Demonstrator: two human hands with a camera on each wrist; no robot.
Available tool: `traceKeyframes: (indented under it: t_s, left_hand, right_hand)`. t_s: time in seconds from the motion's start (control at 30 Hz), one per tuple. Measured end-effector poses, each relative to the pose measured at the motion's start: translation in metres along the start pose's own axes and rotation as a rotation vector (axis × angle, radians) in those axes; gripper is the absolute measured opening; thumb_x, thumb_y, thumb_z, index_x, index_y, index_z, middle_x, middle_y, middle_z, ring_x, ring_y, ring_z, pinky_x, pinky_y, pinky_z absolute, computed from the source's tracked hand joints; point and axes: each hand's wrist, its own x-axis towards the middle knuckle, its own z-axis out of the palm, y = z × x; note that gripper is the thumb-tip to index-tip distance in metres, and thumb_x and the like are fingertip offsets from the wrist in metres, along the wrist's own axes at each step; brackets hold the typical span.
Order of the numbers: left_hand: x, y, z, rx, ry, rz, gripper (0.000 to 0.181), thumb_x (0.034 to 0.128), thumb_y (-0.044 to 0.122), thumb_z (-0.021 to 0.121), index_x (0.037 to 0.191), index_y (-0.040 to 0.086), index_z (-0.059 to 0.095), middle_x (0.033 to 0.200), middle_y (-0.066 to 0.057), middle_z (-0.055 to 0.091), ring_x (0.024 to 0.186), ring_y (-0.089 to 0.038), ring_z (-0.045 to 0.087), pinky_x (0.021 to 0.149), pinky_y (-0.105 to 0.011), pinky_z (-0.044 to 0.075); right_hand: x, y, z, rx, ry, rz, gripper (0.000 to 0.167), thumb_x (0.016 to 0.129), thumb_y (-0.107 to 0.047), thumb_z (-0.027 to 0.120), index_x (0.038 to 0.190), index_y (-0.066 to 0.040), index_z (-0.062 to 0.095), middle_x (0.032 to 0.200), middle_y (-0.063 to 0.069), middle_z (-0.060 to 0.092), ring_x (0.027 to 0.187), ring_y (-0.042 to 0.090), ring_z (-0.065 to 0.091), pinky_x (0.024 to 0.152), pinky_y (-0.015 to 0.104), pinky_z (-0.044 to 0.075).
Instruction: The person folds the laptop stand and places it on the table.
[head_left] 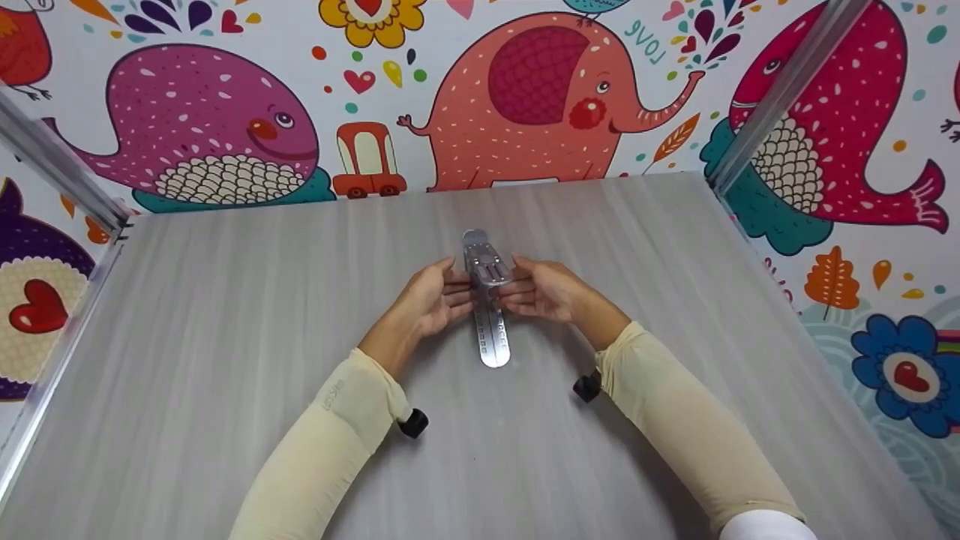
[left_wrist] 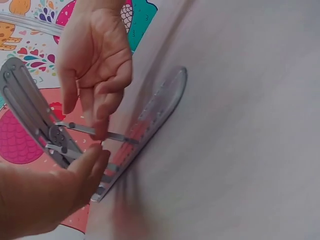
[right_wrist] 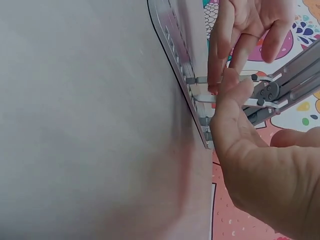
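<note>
A silver folding metal stand (head_left: 493, 341) is on the table, its long slotted base plate pointing toward me. Its upper plate (left_wrist: 30, 100) is tilted up from the base, with thin support struts (left_wrist: 120, 137) between the two. From the left side my left hand (head_left: 435, 296) reaches in, fingers fairly straight and fingertips at the struts. My right hand (head_left: 553, 292) mirrors it on the other side, fingers extended into the gap. The two hands' fingertips come close together among the struts in both wrist views. Exact fingertip contact is partly hidden.
The grey wood-grain table (head_left: 225, 337) spreads around the stand. Behind it rises a wall panel (head_left: 525, 90) printed with cartoon animals. Metal frame posts (head_left: 787, 90) stand at the back corners. Small black wrist devices (head_left: 413, 424) hang below the cream sleeves.
</note>
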Motion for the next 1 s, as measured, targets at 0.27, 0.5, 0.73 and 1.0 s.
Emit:
traceKeyframes:
  t_s: [0.27,0.5,0.73,1.0]
  left_hand:
    - [0.001,-0.003,0.002,-0.031,0.002,0.036,0.057,0.1108,0.030,0.035,0.149,-0.012,0.033,0.151,-0.027,0.042,0.147,-0.037,0.041,0.123,-0.044,0.031]
    - [0.000,0.002,0.004,0.005,0.028,0.082,0.055,0.1108,0.029,0.036,0.150,-0.010,0.034,0.151,-0.025,0.045,0.143,-0.036,0.046,0.120,-0.044,0.036]
    - [0.013,0.006,0.012,-0.069,0.055,0.176,0.050,0.1103,0.022,0.035,0.147,-0.011,0.034,0.151,-0.026,0.043,0.143,-0.036,0.046,0.120,-0.043,0.037]
    - [0.023,0.009,0.020,-0.240,0.078,0.184,0.057,0.1085,0.017,0.038,0.154,-0.012,0.021,0.161,-0.031,0.026,0.152,-0.042,0.029,0.123,-0.046,0.029]
  right_hand:
    - [0.004,0.003,0.001,0.013,0.004,-0.024,0.050,0.110,-0.039,0.042,0.133,0.003,0.054,0.098,0.008,0.077,0.092,0.019,0.075,0.085,0.032,0.060]
    - [0.007,-0.001,0.002,0.049,0.014,-0.043,0.051,0.110,-0.038,0.042,0.132,0.004,0.058,0.099,0.007,0.078,0.090,0.018,0.076,0.079,0.028,0.060]
    - [0.013,-0.007,0.009,0.073,0.058,-0.057,0.054,0.107,-0.039,0.050,0.141,0.002,0.053,0.116,0.011,0.071,0.096,0.018,0.070,0.084,0.028,0.059]
    - [0.021,-0.004,0.014,0.166,0.045,-0.102,0.036,0.098,-0.005,0.066,0.131,0.007,0.061,0.100,0.010,0.078,0.087,0.014,0.075,0.077,0.028,0.061]
